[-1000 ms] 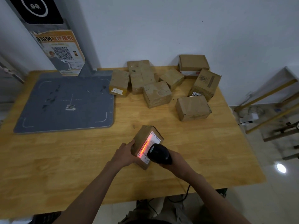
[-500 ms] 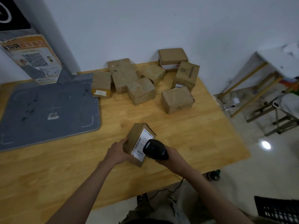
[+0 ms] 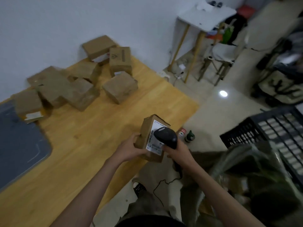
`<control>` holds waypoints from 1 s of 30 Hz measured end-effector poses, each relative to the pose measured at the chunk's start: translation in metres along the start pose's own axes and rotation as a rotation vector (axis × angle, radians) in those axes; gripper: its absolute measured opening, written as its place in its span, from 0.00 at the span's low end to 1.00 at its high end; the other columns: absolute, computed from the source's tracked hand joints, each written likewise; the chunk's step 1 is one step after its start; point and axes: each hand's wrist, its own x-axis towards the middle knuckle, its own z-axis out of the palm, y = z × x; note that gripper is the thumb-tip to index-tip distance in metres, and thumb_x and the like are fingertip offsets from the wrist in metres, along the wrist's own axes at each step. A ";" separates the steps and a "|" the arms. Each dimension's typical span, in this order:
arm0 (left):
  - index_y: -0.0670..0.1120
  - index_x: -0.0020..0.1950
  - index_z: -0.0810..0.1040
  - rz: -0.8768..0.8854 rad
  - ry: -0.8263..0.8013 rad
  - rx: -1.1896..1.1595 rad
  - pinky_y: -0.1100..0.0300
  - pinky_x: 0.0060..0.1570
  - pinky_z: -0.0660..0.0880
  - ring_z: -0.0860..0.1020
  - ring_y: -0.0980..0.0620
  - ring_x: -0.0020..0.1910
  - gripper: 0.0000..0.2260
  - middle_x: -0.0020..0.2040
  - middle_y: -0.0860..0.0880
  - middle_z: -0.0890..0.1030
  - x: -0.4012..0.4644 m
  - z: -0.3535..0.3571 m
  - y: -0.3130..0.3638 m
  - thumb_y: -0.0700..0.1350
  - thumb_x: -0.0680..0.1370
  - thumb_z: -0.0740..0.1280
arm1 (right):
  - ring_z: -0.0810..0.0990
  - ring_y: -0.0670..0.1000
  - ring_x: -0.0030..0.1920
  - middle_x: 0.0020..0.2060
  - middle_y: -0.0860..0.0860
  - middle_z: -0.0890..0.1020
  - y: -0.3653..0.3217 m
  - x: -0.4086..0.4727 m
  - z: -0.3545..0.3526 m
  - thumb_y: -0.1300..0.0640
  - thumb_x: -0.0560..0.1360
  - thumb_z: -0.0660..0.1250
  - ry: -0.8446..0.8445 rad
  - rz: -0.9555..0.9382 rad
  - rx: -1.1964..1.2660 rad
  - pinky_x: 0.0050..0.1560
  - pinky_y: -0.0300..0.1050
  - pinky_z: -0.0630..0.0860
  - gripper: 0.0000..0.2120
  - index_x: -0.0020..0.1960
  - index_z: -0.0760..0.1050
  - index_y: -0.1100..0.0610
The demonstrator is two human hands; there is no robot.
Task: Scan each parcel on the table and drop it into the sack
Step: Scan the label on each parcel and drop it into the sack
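My left hand (image 3: 131, 149) grips a small brown parcel (image 3: 147, 128) with a white label, held at the wooden table's (image 3: 82, 145) right front corner. My right hand (image 3: 178, 151) grips a black handheld scanner (image 3: 166, 136) whose head sits over the label; no red light shows. Several more brown parcels (image 3: 120, 89) lie clustered at the back of the table by the wall. A greenish translucent sack (image 3: 255, 176) stands open on the floor at the lower right, with blurred parcels inside.
A grey mat (image 3: 18, 141) covers the table's left part. A black plastic crate (image 3: 270, 131) stands on the floor at the right. Two bottles (image 3: 189, 136) stand by the table corner. A white side table (image 3: 206, 17) and a chair are further back.
The red scan line has gone out. The view has swung right toward the sack, and both hands have carried the parcel and scanner to the table's right corner.
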 end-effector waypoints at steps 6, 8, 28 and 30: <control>0.57 0.72 0.65 0.096 -0.196 0.089 0.60 0.46 0.73 0.76 0.53 0.55 0.35 0.59 0.51 0.75 -0.015 0.072 0.053 0.56 0.69 0.77 | 0.79 0.41 0.49 0.49 0.43 0.81 0.051 -0.076 -0.041 0.58 0.77 0.70 0.212 0.153 0.191 0.45 0.35 0.79 0.13 0.58 0.73 0.46; 0.57 0.70 0.66 0.119 -0.250 0.104 0.62 0.41 0.73 0.78 0.53 0.51 0.33 0.59 0.49 0.77 -0.023 0.099 0.065 0.54 0.69 0.77 | 0.81 0.44 0.49 0.48 0.45 0.82 0.070 -0.104 -0.051 0.60 0.76 0.70 0.253 0.199 0.219 0.48 0.42 0.81 0.12 0.55 0.74 0.48; 0.57 0.77 0.55 0.189 -0.631 0.419 0.50 0.60 0.76 0.77 0.46 0.62 0.40 0.68 0.45 0.74 -0.049 0.326 0.140 0.60 0.71 0.74 | 0.78 0.52 0.54 0.51 0.53 0.80 0.219 -0.232 -0.149 0.63 0.75 0.71 0.615 0.536 0.275 0.52 0.44 0.72 0.16 0.62 0.77 0.59; 0.55 0.80 0.50 0.226 -0.631 0.510 0.51 0.66 0.72 0.74 0.44 0.66 0.43 0.72 0.44 0.72 -0.050 0.332 0.148 0.57 0.73 0.73 | 0.77 0.52 0.53 0.51 0.53 0.80 0.221 -0.228 -0.164 0.63 0.75 0.71 0.636 0.530 0.242 0.51 0.43 0.70 0.17 0.63 0.76 0.59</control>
